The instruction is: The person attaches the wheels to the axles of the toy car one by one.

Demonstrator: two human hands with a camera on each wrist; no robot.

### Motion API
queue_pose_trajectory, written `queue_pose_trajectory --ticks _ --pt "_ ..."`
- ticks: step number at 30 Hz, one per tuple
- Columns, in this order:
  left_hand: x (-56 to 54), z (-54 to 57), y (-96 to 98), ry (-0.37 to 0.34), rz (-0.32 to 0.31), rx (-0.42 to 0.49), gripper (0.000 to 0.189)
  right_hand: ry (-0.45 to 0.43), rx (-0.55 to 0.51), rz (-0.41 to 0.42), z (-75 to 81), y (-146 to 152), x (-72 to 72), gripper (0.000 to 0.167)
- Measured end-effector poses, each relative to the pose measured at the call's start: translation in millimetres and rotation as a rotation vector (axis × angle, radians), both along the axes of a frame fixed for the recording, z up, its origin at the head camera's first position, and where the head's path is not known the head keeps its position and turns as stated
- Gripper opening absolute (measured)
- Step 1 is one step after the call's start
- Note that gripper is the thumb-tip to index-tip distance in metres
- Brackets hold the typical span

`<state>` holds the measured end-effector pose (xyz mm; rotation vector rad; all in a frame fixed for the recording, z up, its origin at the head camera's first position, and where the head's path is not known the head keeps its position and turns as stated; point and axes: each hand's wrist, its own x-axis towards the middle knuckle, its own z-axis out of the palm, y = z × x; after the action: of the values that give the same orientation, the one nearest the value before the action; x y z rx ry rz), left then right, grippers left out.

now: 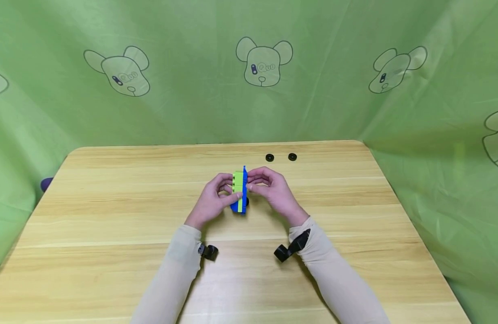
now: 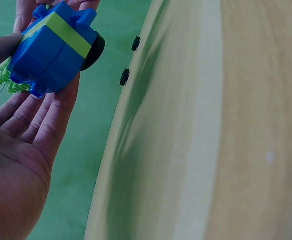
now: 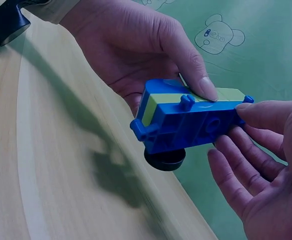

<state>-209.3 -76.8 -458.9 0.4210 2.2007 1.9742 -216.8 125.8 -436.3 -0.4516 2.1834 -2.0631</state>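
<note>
A toy block car in blue and lime green is held tilted over the table between both hands. My left hand grips it, thumb across the green layer and fingers behind. In the right wrist view the blue underside of the car faces the camera, with round pegs along its edge and one black wheel on the far side. My right hand has its thumb on the peg at one corner and its fingers curled under that end, pinching it. Green studs show in the left wrist view.
Two black toy wheels lie near the far edge of the wooden table. A green curtain with bear faces hangs behind and along the sides. Something purple shows beyond the left table edge.
</note>
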Motion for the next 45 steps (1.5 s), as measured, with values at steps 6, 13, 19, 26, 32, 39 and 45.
queue_pose_trajectory --ticks 6,13,19,26,32,39,45 --pt "7.7 14.4 -0.1 -0.003 -0.017 -0.001 0.056 -0.013 0.023 0.007 0.1 -0.5 -1.6 0.030" --pt "15.3 27.7 0.6 0.019 -0.006 0.012 0.053 0.012 0.076 0.025 1.6 1.2 -4.1 0.028" --pt "16.4 30.9 0.4 -0.007 0.020 -0.029 0.055 0.065 0.200 0.018 5.7 17.3 -17.6 0.027" --pt "6.7 12.2 -3.6 -0.013 0.035 -0.020 0.058 0.107 0.393 -0.082 10.3 44.4 -46.8 0.029" --pt "-0.4 -4.9 -6.1 -0.007 0.044 -0.023 0.061 0.091 0.535 -0.123 2.6 57.8 -72.5 0.036" --pt "-0.7 -8.9 -6.0 0.007 0.043 -0.025 0.061 0.111 0.743 -0.073 -11.3 58.3 -97.6 0.051" --pt "-1.3 -8.1 -5.0 0.026 0.052 -0.040 0.060 0.104 0.813 -0.070 -18.1 56.7 -111.8 0.056"
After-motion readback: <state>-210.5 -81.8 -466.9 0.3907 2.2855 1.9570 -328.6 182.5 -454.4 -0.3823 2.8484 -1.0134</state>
